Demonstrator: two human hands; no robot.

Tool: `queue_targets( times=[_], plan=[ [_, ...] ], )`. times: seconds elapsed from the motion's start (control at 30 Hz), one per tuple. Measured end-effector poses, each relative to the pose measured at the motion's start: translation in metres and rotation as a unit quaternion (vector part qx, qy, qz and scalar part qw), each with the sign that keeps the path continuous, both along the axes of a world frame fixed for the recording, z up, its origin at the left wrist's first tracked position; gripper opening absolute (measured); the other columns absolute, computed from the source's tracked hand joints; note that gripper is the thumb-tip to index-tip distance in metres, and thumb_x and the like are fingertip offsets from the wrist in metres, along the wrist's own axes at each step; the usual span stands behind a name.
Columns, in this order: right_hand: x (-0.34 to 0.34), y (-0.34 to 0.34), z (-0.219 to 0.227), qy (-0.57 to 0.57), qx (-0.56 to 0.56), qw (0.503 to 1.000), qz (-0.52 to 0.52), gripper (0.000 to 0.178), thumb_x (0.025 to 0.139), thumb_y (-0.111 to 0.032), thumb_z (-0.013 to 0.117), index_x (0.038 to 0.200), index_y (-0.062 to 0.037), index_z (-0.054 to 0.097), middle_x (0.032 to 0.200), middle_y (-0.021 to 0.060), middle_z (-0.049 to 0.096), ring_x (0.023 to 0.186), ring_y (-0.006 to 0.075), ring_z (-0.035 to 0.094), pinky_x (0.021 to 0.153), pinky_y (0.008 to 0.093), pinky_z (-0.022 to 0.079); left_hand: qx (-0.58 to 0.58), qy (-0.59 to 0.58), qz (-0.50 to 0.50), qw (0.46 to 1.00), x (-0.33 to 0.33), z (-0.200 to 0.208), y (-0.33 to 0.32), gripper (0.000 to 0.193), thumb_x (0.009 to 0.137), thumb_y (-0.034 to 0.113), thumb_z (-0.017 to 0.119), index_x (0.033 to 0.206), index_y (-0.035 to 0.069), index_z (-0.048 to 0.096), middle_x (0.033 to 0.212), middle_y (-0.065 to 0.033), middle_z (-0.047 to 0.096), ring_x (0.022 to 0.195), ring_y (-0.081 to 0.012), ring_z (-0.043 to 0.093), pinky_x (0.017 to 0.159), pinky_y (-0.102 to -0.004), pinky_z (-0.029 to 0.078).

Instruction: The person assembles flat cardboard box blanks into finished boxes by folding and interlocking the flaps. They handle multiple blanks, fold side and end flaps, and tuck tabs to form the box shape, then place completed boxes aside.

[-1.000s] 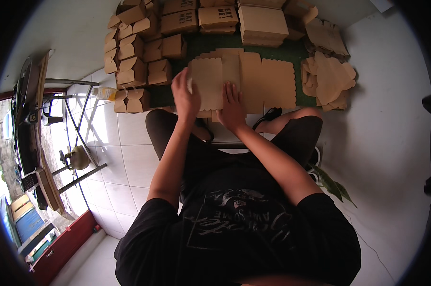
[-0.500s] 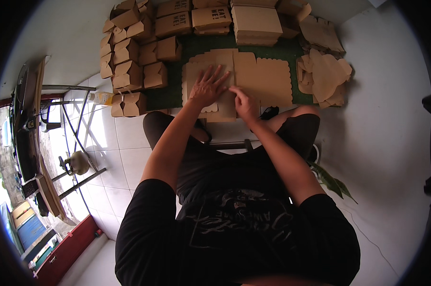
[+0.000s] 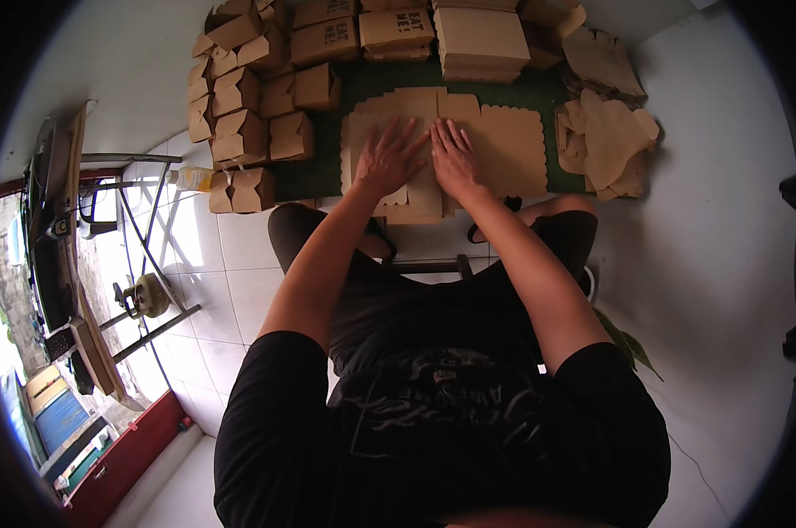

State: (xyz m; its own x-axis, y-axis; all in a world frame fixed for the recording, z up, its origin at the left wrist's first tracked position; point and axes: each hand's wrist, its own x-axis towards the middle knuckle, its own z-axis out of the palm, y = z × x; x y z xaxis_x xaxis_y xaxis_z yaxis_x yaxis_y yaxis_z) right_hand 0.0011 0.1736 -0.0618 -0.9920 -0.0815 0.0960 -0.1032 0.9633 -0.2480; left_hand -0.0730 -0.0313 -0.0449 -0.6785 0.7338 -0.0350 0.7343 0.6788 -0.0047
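Note:
A flat brown cardboard box blank (image 3: 514,150) with scalloped edges lies unfolded in front of me on a green mat (image 3: 382,81). My left hand (image 3: 389,160) rests palm down on its left panel, fingers spread. Beside it, my right hand (image 3: 455,160) lies flat near the blank's middle crease, fingers stretched out and close together. Neither hand grips anything. The fingertips of both hands point away from me, and the palms hide part of the cardboard beneath them.
Folded small brown boxes (image 3: 238,132) are stacked at the left. Behind stand printed boxes (image 3: 396,31) and a pile of flat blanks (image 3: 479,44). Loose cardboard pieces (image 3: 611,141) heap at the right. A bottle with yellow contents (image 3: 194,179) stands by the left boxes.
My right hand has gone from a bent, pointing shape to lying flat, a little farther forward on the blank. My left hand stays spread on the left panel.

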Motion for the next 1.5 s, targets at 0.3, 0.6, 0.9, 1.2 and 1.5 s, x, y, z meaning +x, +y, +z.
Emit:
queue_targets(
  times=[0.3, 0.6, 0.9, 1.2, 1.5],
  plan=[
    [0.045, -0.009, 0.012, -0.013, 0.095, 0.995, 0.022, 0.068, 0.108, -0.012, 0.058, 0.172, 0.0075, 0.042, 0.180, 0.0239, 0.044, 0.174, 0.0337, 0.032, 0.143, 0.0533, 0.021, -0.006, -0.017, 0.021, 1.000, 0.000, 0.002, 0.003, 0.069, 0.116, 0.070, 0.044, 0.181, 0.050, 0.030, 0.192, 0.0051, 0.026, 0.177, -0.0284, 0.021, 0.137, -0.0746, 0.018],
    [0.093, -0.008, 0.035, -0.022, -0.004, 0.999, 0.048, 0.059, 0.109, -0.018, 0.065, 0.164, 0.0024, 0.055, 0.174, 0.0245, 0.050, 0.169, 0.0400, 0.038, 0.141, 0.0580, 0.025, -0.009, -0.022, 0.021, 0.999, 0.002, 0.009, 0.004, 0.069, 0.115, 0.070, 0.045, 0.180, 0.051, 0.029, 0.192, 0.0045, 0.026, 0.177, -0.0285, 0.022, 0.138, -0.0738, 0.018],
    [0.066, 0.005, 0.061, -0.081, -0.046, 0.996, -0.001, 0.051, 0.105, -0.018, 0.068, 0.152, 0.0000, 0.067, 0.157, 0.0217, 0.068, 0.158, 0.0442, 0.053, 0.137, 0.0628, 0.031, -0.009, -0.023, 0.021, 0.999, 0.002, 0.005, 0.002, 0.072, 0.114, 0.070, 0.048, 0.180, 0.052, 0.029, 0.192, 0.0052, 0.025, 0.177, -0.0282, 0.024, 0.136, -0.0758, 0.019],
    [-0.008, 0.005, 0.013, -0.029, 0.078, 0.995, -0.054, 0.069, 0.111, -0.030, 0.060, 0.177, -0.0160, 0.046, 0.183, 0.0090, 0.044, 0.167, 0.0439, 0.042, 0.144, 0.0586, 0.015, -0.070, -0.012, 0.028, 0.997, 0.002, 0.009, 0.006, 0.071, 0.115, 0.072, 0.042, 0.181, 0.053, 0.025, 0.193, 0.0065, 0.021, 0.178, -0.0270, 0.020, 0.137, -0.0748, 0.018],
    [-0.019, -0.021, 0.022, -0.120, 0.206, 0.969, -0.062, 0.078, 0.112, -0.040, 0.062, 0.178, -0.0059, 0.039, 0.184, 0.0154, 0.041, 0.167, 0.0486, 0.039, 0.145, 0.0589, 0.007, -0.081, -0.017, 0.037, 0.996, 0.003, 0.013, 0.009, 0.071, 0.115, 0.074, 0.039, 0.181, 0.053, 0.025, 0.193, 0.0069, 0.021, 0.179, -0.0256, 0.017, 0.139, -0.0729, 0.013]
  ],
)
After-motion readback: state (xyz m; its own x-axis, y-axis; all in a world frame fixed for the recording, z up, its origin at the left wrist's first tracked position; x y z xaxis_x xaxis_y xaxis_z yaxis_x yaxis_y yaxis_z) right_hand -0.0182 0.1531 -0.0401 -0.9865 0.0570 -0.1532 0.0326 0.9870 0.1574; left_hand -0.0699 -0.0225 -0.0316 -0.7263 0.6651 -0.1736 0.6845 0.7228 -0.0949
